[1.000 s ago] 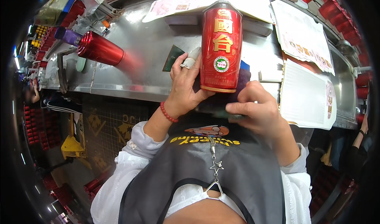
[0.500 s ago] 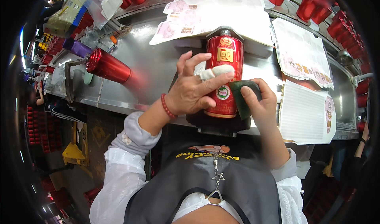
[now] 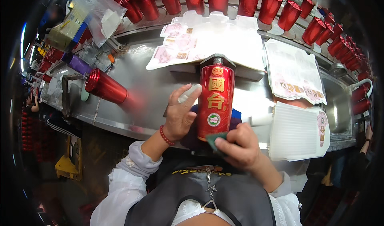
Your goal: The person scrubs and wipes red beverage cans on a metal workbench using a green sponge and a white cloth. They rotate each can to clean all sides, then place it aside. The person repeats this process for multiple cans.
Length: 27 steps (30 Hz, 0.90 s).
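A red bottle with gold characters and a round green-and-white emblem lies lengthwise in front of me, its upper end in a dark cradle. My left hand is beside its left side, fingers raised and apart, with white covering on fingertips; whether they touch the bottle I cannot tell. In my right hand a dark green flat scraper is gripped between thumb and fingers, against the bottle's lower end. Blue and dark cloth shows beneath the bottle.
Printed label sheets lie beyond the bottle, with more stacked sheets at the right. Another red bottle lies at the left by a metal bracket. Red bottles line the far conveyor. A sink is at the far right.
My right hand has moved down with the scraper from the bottle's side to its lower end. My left hand has drawn back leftward off the front, uncovering the second gold character.
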Available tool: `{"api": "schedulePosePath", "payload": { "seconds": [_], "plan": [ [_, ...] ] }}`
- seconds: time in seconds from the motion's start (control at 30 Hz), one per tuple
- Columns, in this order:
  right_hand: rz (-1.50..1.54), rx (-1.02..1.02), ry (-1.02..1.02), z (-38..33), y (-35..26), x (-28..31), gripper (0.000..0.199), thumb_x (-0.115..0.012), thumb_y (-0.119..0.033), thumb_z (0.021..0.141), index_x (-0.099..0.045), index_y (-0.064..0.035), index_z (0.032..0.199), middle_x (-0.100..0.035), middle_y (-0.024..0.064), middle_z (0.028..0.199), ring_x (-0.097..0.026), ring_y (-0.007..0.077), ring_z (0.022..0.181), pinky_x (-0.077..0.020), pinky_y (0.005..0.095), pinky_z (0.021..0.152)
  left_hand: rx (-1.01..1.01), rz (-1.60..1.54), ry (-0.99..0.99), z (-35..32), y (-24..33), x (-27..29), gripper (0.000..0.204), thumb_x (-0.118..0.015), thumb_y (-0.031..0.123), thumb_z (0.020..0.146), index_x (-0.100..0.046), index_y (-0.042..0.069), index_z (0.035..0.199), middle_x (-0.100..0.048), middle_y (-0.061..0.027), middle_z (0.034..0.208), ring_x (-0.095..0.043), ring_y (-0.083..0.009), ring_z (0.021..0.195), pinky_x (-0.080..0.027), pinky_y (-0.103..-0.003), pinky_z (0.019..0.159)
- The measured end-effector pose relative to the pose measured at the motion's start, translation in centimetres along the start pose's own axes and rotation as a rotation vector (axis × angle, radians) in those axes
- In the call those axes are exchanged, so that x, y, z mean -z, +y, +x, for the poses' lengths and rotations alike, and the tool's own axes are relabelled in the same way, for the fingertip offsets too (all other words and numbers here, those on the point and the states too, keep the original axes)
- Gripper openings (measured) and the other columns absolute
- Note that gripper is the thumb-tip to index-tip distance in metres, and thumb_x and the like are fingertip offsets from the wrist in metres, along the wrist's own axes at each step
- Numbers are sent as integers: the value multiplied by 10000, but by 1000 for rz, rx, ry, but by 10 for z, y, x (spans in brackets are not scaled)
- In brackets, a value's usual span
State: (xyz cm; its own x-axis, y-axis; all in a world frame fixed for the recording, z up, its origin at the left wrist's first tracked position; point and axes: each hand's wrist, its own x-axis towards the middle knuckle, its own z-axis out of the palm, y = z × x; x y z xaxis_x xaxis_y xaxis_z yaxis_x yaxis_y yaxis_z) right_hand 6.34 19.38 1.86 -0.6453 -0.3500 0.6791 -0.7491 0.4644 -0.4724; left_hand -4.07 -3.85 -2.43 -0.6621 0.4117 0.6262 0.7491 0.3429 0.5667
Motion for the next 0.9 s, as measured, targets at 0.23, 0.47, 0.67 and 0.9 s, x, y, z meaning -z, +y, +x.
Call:
{"api": "schedulePosePath", "payload": {
  "seconds": [0.23, 0.47, 0.67, 0.9],
  "plan": [
    [64, -369, 26, 33, 48, 91, 422, -624, 112, 873, -619, 9, 1282, -655, 205, 1254, -668, 327, 1116, -548, 368, 908, 977, -1312, -345, 101, -40, -16, 500, -511, 483, 1067, -676, 21, 1166, -727, -57, 1059, -686, -130, 980, -527, -303, 922],
    [-46, -456, 120, 178, 286, 130, 276, -546, -140, 1045, -657, -36, 1275, -677, 64, 1201, -636, 121, 974, -555, 260, 778, 1002, -1014, -621, 127, -34, -12, 315, -612, 304, 1021, -704, 9, 1083, -714, -47, 1043, -654, -98, 932, -507, -262, 876],
    [-974, -236, -145, 349, 469, 30, 386, -565, -353, 1037, -655, -6, 1180, -708, 205, 1126, -704, 332, 970, -582, 434, 744, 815, -1120, -42, 74, 7, 72, 292, -602, 211, 1020, -616, -27, 1188, -682, -190, 1233, -685, -209, 1101, -544, -340, 978],
    [-631, -36, -140, 279, 464, 15, 350, -579, -327, 1026, -659, -18, 1169, -704, 193, 1099, -704, 324, 955, -583, 425, 749, 741, -588, 838, -63, 118, 165, 287, -629, 256, 1022, -661, -5, 1136, -717, -131, 1172, -687, -141, 1027, -551, -296, 918]
  ]
}}
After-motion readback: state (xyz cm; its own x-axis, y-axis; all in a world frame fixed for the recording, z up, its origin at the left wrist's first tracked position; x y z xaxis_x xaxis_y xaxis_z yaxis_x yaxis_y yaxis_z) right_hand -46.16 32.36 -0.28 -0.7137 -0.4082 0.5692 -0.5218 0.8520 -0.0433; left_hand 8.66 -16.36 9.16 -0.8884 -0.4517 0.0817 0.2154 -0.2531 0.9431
